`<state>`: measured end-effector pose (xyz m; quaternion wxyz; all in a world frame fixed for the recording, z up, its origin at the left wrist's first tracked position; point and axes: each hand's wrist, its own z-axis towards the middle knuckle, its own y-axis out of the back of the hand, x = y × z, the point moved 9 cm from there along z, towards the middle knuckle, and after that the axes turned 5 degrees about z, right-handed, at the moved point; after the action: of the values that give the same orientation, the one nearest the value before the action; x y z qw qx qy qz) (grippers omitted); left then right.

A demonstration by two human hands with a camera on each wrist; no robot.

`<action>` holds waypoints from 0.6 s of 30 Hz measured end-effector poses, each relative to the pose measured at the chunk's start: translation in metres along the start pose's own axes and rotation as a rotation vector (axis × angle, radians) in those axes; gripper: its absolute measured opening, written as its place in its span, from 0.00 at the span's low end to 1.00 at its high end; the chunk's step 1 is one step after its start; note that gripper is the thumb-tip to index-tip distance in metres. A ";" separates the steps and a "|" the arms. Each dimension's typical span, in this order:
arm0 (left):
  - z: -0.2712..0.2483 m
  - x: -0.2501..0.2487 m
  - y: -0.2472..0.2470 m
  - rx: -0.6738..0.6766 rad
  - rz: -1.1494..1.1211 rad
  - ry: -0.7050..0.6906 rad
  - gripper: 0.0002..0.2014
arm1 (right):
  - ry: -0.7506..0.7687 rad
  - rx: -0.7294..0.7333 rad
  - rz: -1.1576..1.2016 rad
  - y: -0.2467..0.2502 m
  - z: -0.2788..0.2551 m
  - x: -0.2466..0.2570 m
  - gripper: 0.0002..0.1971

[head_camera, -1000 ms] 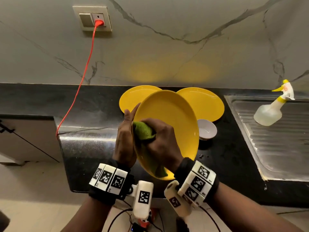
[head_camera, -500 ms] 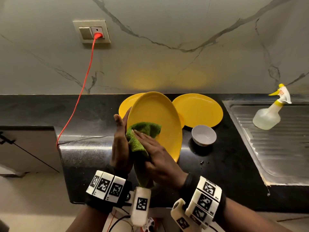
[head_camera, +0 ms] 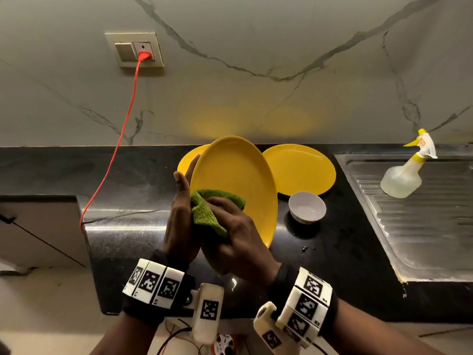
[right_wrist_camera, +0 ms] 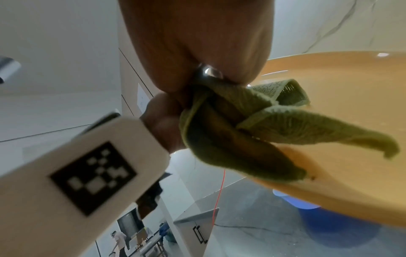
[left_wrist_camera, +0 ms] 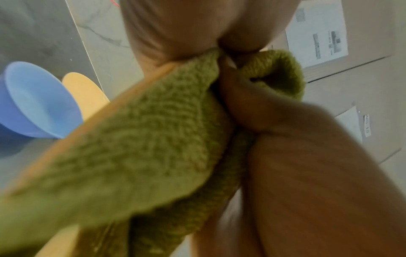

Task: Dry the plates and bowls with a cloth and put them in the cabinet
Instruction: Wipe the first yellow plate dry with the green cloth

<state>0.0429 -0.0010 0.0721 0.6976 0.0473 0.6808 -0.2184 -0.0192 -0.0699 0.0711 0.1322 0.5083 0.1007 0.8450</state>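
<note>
I hold a yellow plate (head_camera: 235, 180) upright and tilted over the counter's front edge. My left hand (head_camera: 180, 208) grips its left rim, thumb in front and fingers behind. With my right hand (head_camera: 230, 234) I hold a bunched green cloth (head_camera: 204, 213) and press it on the plate's lower left face. The right wrist view shows the cloth (right_wrist_camera: 252, 132) folded in my fingers against the plate (right_wrist_camera: 342, 97). Close up in the left wrist view, the cloth (left_wrist_camera: 142, 147) drapes over the rim. Two more yellow plates (head_camera: 299, 167) (head_camera: 185, 162) and a small white bowl (head_camera: 307, 210) lie on the black counter (head_camera: 128, 175).
A steel sink drainboard (head_camera: 422, 226) at the right carries a spray bottle (head_camera: 404, 175). A red cable (head_camera: 122, 139) runs from the wall socket (head_camera: 134, 51) down over the counter's left edge. A lower cabinet (head_camera: 38, 226) stands at the left.
My right hand has rubbed the cloth from the plate's left rim down across its lower face. The plate has turned more upright in my left hand.
</note>
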 end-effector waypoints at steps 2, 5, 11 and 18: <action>-0.002 0.002 -0.004 0.015 0.038 0.010 0.30 | 0.015 -0.042 -0.002 0.005 0.001 0.001 0.25; -0.006 0.001 -0.015 0.028 0.151 0.010 0.25 | 0.018 -0.124 0.017 0.018 0.010 0.004 0.25; -0.012 -0.002 -0.023 -0.033 0.001 0.061 0.32 | -0.014 -0.225 0.060 0.031 0.020 0.001 0.23; -0.009 0.015 -0.002 -0.065 0.024 0.128 0.32 | -0.045 -0.133 0.141 0.010 -0.002 -0.005 0.14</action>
<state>0.0333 -0.0026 0.0576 0.6562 0.0465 0.7302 -0.1845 -0.0199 -0.0808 0.0695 0.1081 0.5232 0.0056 0.8453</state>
